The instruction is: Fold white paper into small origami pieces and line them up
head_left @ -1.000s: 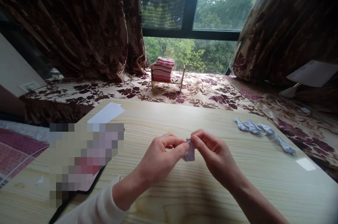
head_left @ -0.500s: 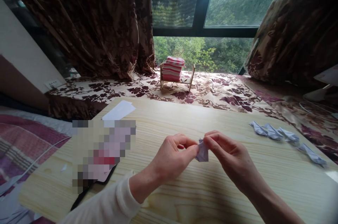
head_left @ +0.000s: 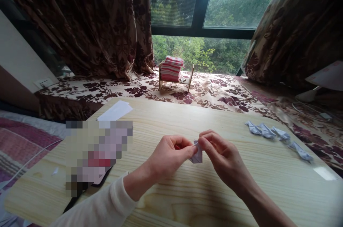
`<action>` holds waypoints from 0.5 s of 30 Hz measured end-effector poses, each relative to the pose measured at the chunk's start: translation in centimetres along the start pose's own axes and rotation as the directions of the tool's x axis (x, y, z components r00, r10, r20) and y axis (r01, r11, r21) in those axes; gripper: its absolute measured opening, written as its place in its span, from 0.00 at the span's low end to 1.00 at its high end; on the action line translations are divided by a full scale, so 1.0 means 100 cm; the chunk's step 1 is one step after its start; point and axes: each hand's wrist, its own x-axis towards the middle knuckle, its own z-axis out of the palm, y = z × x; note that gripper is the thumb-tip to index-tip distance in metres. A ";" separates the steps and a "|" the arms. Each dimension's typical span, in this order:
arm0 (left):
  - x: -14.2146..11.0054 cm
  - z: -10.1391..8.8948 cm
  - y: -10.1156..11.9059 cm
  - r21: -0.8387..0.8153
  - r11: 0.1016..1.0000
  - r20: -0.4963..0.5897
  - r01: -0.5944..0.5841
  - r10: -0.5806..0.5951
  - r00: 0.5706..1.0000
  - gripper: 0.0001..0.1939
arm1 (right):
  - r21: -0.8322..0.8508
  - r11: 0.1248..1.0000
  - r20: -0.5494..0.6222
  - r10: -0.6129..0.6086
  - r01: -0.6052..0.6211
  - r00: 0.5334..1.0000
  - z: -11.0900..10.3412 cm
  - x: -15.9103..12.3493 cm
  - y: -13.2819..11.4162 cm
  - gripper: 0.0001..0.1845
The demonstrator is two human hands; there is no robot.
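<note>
Paper piece [head_left: 197, 156], pale and folded small, is held up over the middle of the wooden table [head_left: 227, 121], between both hands. The left hand [head_left: 168, 154], its wrist in a white cuff, has thumb and fingers clamped on the piece's left side; the right hand [head_left: 223, 152], forearm bare, pinches its upper right corner, the fingertips of both hands close together. Near the table's far right corner, four folded paper shapes [head_left: 267, 131] lie in a slanting row, the nearest one close to the right edge. White paper strips [head_left: 115, 110] rest at the far left corner. A pixelated item [head_left: 100, 148] lies along the left edge, and a small white scrap [head_left: 55, 171] lies near that edge. Beyond the far edge, striped cloths [head_left: 171, 69] sit stacked on a little stand [head_left: 190, 81].
</note>
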 end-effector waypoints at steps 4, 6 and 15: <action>0.004 -0.001 0.001 -0.154 0.987 -0.119 -0.035 0.016 0.993 0.08 | -0.098 0.995 -0.080 0.026 -0.034 0.996 -0.010 0.006 0.000 0.16; 0.005 -0.001 0.000 -0.223 0.973 -0.160 -0.051 0.015 0.987 0.09 | -0.096 0.993 -0.073 0.055 -0.062 0.996 -0.010 0.006 -0.001 0.17; 0.005 -0.006 0.001 -0.152 0.984 -0.137 -0.092 0.071 0.988 0.10 | 0.032 0.996 0.075 0.086 -0.089 0.993 0.003 0.002 0.001 0.14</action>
